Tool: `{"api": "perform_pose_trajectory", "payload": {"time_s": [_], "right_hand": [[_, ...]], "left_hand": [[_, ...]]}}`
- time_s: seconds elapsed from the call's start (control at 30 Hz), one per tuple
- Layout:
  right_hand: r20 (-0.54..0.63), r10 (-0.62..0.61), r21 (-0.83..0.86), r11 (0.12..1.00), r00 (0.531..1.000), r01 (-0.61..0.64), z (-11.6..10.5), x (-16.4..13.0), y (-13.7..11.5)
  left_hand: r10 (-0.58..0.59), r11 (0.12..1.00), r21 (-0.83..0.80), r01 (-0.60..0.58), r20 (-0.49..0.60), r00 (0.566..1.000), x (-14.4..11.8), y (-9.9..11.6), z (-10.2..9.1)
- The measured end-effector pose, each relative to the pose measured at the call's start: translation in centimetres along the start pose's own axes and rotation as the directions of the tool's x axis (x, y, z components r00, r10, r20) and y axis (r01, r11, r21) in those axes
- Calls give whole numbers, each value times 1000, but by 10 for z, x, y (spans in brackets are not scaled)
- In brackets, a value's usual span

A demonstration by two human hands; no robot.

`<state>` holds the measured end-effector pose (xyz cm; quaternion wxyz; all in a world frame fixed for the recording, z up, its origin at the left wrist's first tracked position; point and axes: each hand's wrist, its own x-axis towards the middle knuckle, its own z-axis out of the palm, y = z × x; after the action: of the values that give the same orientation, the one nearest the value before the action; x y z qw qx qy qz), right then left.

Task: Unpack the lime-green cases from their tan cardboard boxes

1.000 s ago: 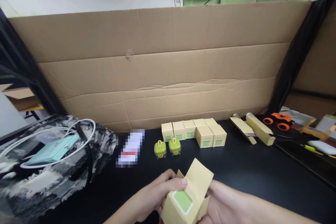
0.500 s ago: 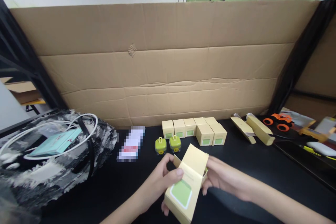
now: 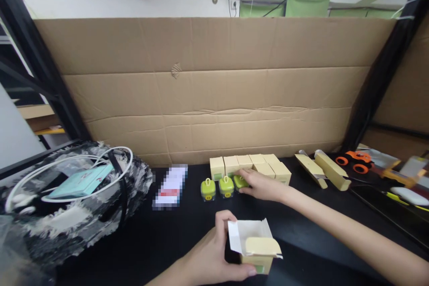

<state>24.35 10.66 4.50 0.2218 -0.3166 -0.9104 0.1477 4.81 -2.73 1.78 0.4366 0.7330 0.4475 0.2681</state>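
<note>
open cardboard box (image 3: 256, 248) with its flaps up stands on the black counter (image 3: 318, 214) nearest the camera, the left hand (image 3: 214, 257) wrapped around its left side with fingers pressed to its front. beyond the box, the right hand (image 3: 263, 184) has its fingers closed on a green toy (image 3: 240, 182), third in a row with two green toys (image 3: 217, 187), just in front of a cluster of small closed boxes (image 3: 250, 165).

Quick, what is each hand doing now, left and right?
Left hand: closed around the opened small box.
Right hand: fingers on a green item by the box row; grip cannot be told.
</note>
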Motion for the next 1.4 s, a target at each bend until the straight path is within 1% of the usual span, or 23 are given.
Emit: {"api": "perform_pose_trajectory", "payload": {"time_s": [0.07, 0.13, 0.23, 0.3, 0.33, 0.37, 0.4, 0.43, 0.47, 0.53, 0.57, 0.6, 0.73, 0.83, 0.97, 1.07, 1.17, 1.27, 1.33, 1.4], "right_hand": [[-10, -41, -26, 999, 999, 41, 2, 2, 0], [-63, -81, -48, 996, 995, 78, -2, -1, -4], [-223, -111, -91, 992, 968, 93, -15, -15, -20], [-322, -138, -129, 986, 937, 101, -21, -32, -35], [-345, -165, -151, 981, 924, 119, -21, -41, -43], [-344, -213, -187, 970, 914, 156, -19, -50, -51], [-319, -279, -241, 948, 906, 208, -16, -59, -57], [-281, -372, -325, 904, 885, 277, -10, -66, -61], [-240, -468, -422, 840, 851, 342, -5, -71, -64], [-170, -605, -567, 706, 778, 425, 6, -76, -66], [-149, -641, -606, 661, 753, 443, 9, -76, -66], [-137, -654, -614, 645, 744, 454, 11, -76, -66], [-117, -663, -603, 639, 739, 478, 5, -76, -67], [-117, -675, -601, 633, 729, 489, 2, -78, -69], [-147, -707, -598, 621, 692, 507, 6, -79, -66], [-148, -716, -590, 617, 683, 520, 11, -79, -62], [-129, -710, -586, 618, 692, 524, 13, -79, -60], [-132, -700, -598, 620, 702, 507, 13, -79, -60], [-143, -708, -621, 609, 692, 494, 13, -80, -60], [-164, -723, -645, 593, 671, 482, 13, -80, -59]], "left_hand": [[6, 996, -90, -7, -11, 1000, 2, 1, -1], [9, 960, -280, -23, -50, 999, 5, 1, -2], [-33, 832, -552, -45, -131, 991, 13, 0, -2], [-92, 765, -644, -27, -150, 984, 16, 0, -1], [-116, 733, -680, -15, -148, 982, 17, 1, -1], [-134, 705, -709, -6, -142, 981, 17, 2, 1], [-148, 678, -735, 3, -133, 980, 17, 3, 2], [-162, 650, -760, 14, -121, 979, 16, 4, 4], [-177, 624, -781, 24, -111, 978, 15, 5, 6], [-212, 583, -812, 41, -104, 972, 12, 7, 9], [-230, 566, -823, 52, -97, 968, 11, 8, 10], [-247, 552, -831, 68, -85, 965, 10, 9, 11], [-292, 516, -846, 136, -24, 956, 10, 9, 12], [-313, 523, -837, 161, -13, 950, 11, 9, 10], [-343, 525, -827, 199, 7, 939, 11, 10, 7], [-348, 551, -813, 188, -19, 937, 10, 11, 7], [-334, 579, -799, 163, -51, 941, 8, 11, 7], [-349, 584, -797, 152, -77, 934, 6, 12, 8], [-362, 584, -798, 148, -93, 928, 6, 12, 8], [-355, 584, -800, 138, -99, 930, 6, 13, 7]]}}
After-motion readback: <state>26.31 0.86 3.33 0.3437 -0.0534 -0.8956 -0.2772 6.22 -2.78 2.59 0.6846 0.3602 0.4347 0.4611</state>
